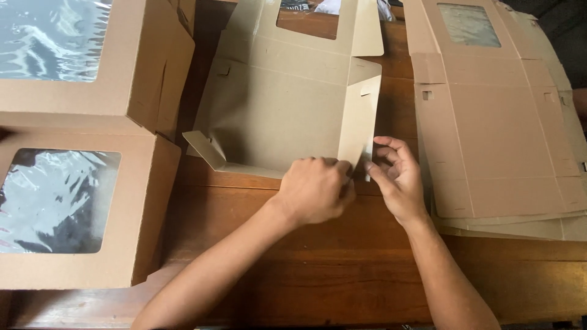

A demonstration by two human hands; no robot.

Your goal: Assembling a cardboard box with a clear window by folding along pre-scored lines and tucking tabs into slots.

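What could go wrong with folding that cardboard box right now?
The right side wall is only pinched at its near corner by the left hand and right hand, so it might flop back down flat. The small tab between the fingers looks thin and could crease or tear if pushed hard. The left corner flap hangs loose with no hand on it, so that side might spring open while the hands are busy on the right.

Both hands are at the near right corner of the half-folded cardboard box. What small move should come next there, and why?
Probably press the corner tab inward to lock the raised right side panel. The left hand and right hand both pinch that corner of the cardboard box, while its near-left flap lies loose on the wooden table.
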